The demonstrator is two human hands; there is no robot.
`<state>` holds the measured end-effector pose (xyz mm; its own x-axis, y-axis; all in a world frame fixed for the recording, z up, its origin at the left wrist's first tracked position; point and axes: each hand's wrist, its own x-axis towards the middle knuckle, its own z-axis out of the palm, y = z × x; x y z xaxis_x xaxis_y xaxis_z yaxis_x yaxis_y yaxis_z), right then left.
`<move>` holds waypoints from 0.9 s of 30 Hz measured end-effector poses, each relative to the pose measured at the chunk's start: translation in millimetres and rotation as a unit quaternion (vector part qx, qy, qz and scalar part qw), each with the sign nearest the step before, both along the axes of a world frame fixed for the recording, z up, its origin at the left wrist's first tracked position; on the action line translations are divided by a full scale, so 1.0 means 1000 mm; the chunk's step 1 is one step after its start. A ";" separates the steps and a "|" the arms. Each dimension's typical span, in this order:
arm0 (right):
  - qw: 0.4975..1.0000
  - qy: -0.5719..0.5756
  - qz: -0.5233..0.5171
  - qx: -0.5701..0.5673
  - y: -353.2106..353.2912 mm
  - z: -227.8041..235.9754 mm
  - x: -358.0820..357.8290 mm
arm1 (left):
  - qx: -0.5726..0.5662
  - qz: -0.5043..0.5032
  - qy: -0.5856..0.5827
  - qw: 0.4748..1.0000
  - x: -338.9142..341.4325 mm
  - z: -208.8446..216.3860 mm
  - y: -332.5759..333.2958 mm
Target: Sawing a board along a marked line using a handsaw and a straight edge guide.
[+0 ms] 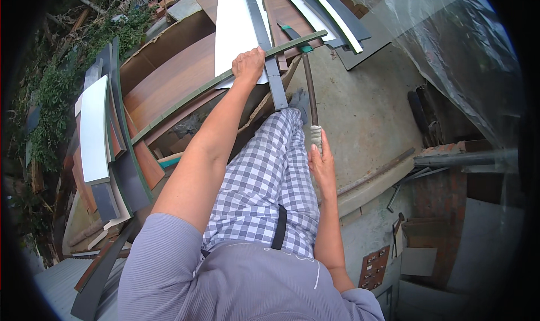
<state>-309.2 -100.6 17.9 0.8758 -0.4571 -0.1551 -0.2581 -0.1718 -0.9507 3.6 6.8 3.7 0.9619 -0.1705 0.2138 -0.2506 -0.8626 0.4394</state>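
Observation:
My left hand [249, 65] is closed around a long, narrow greenish strip [194, 94] that slants across the stacked boards. A grey flat bar [274, 76] crosses it just right of that hand. In my right hand [322, 164], beside my right thigh, is a long dark narrow tool [310, 87] with a pale wrapped handle [316, 135]. Its fingers are partly hidden behind the handle. The tool's far end comes close to the strip's right part; whether they touch I cannot tell. A dark tool with green ends [292, 33] lies on the boards nearby.
Brown wood-look boards [169, 76] and a white panel [229, 25] lie ahead. More offcuts [94, 129] lean at the left, by green plants [56, 84]. Clear plastic sheeting [455, 34] hangs at the right, above the concrete floor [365, 107]. A low ledge [374, 183] borders the floor.

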 end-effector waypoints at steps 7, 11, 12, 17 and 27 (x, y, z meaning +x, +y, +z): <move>0.992 -0.008 -0.065 0.107 -0.002 0.015 -0.019 | -0.216 -0.018 0.008 0.976 0.028 0.004 0.052; 0.986 -0.118 -0.042 0.111 0.019 0.035 -0.012 | -0.168 -0.010 0.015 0.986 0.021 -0.006 0.091; 0.985 -0.081 -0.029 0.149 0.022 0.033 -0.012 | -0.169 -0.004 0.011 0.985 0.018 -0.007 0.096; 0.999 -0.040 0.019 0.005 0.024 0.023 0.006 | -0.113 -0.026 0.041 0.992 0.002 0.006 0.071; 0.976 0.011 0.090 -0.198 0.031 0.034 0.062 | -0.052 -0.025 0.011 0.998 -0.011 -0.006 0.039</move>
